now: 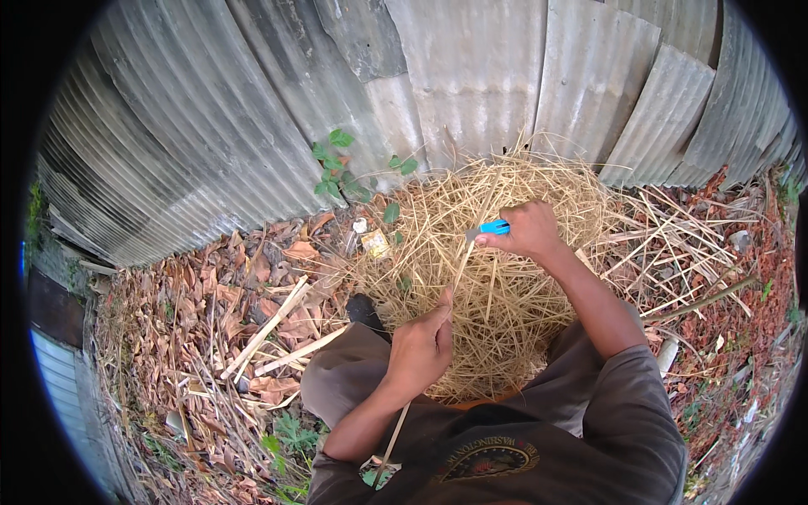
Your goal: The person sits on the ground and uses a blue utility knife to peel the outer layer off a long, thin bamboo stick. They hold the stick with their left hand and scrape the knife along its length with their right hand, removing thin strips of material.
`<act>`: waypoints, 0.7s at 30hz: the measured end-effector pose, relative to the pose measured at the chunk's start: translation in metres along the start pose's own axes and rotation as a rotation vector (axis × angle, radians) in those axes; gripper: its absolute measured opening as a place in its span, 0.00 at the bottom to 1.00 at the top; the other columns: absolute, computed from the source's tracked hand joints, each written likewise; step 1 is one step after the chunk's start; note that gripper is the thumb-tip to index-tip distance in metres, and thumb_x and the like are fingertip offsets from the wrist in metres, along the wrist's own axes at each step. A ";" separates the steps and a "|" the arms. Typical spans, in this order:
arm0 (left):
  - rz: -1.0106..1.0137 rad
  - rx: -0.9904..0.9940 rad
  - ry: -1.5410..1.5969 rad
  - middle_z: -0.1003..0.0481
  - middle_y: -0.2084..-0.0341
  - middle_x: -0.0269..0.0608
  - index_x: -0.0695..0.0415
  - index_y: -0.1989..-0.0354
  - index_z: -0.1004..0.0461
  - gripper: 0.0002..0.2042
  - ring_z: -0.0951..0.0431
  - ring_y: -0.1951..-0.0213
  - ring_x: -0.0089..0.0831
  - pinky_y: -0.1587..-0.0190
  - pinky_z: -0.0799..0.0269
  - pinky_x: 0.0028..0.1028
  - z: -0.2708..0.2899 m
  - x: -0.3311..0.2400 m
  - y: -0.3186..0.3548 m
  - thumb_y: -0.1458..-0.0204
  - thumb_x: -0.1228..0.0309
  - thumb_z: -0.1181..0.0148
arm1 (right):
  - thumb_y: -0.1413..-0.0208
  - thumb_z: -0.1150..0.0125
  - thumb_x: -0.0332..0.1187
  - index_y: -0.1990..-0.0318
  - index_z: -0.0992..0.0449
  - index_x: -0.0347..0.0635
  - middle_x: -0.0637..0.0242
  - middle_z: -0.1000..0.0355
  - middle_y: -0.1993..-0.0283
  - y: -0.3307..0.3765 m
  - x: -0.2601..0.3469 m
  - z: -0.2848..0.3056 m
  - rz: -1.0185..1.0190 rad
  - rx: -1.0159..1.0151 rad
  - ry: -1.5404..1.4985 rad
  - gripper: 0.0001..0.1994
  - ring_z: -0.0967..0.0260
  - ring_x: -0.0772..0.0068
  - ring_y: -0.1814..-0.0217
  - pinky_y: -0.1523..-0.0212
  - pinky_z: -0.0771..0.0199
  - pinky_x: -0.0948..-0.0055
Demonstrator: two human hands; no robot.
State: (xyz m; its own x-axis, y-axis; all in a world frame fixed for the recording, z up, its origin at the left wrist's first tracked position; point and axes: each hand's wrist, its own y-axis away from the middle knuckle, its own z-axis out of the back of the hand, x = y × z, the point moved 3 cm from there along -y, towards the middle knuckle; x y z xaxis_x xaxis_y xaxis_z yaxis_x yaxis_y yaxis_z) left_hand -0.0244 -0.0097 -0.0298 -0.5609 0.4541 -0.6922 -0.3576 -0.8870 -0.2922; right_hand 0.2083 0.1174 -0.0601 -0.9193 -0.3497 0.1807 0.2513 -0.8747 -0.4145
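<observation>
My right hand (532,229) is closed around the blue handle of a cutter knife (495,227). The knife's short blade lies against a long, thin pale strip, likely bamboo (462,268). Lower down and to the left, my left hand (419,349) grips the same strip. From there the strip's tail runs down past my left forearm to my lap. Beneath both hands spreads a big heap of thin straw-coloured shavings (522,286), reaching from between my legs up to the metal wall.
A corrugated metal fence (471,84) rises along the far side. Dry brown leaves (202,311) cover the ground at left, with split pale sticks (268,326) on them. A green vine (332,172) climbs the fence. More sticks (673,244) lie scattered at right.
</observation>
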 end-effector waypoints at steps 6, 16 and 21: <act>0.056 0.192 0.118 0.29 0.79 0.55 0.63 0.46 0.31 0.19 0.26 0.78 0.48 0.75 0.31 0.37 -0.001 -0.010 0.010 0.48 0.80 0.47 | 0.53 0.69 0.80 0.84 0.28 0.41 0.63 0.34 0.86 -0.015 -0.126 0.015 -0.649 0.137 0.090 0.45 0.29 0.65 0.78 0.78 0.31 0.61; 0.441 0.157 0.765 0.34 0.82 0.29 0.57 0.38 0.36 0.17 0.37 0.79 0.14 0.76 0.39 0.18 -0.014 0.019 0.000 0.35 0.71 0.57 | 0.52 0.54 0.73 0.87 0.27 0.43 0.65 0.37 0.92 0.009 -0.019 0.035 -0.211 0.018 -0.145 0.38 0.33 0.63 0.86 0.81 0.33 0.62; 0.557 0.215 0.828 0.33 0.82 0.28 0.56 0.37 0.38 0.18 0.36 0.78 0.13 0.75 0.40 0.17 -0.003 -0.001 -0.004 0.35 0.70 0.56 | 0.54 0.48 0.72 0.87 0.27 0.44 0.63 0.39 0.92 0.005 0.011 0.019 -0.082 0.065 -0.178 0.36 0.36 0.57 0.88 0.83 0.36 0.61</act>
State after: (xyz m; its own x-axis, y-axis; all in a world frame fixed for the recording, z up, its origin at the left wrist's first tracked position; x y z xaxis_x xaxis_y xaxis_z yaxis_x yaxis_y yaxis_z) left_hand -0.0198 -0.0064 -0.0302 -0.0254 -0.2911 -0.9564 -0.3760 -0.8836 0.2789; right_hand 0.2056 0.1028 -0.0432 -0.8710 -0.3253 0.3682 0.2023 -0.9204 -0.3347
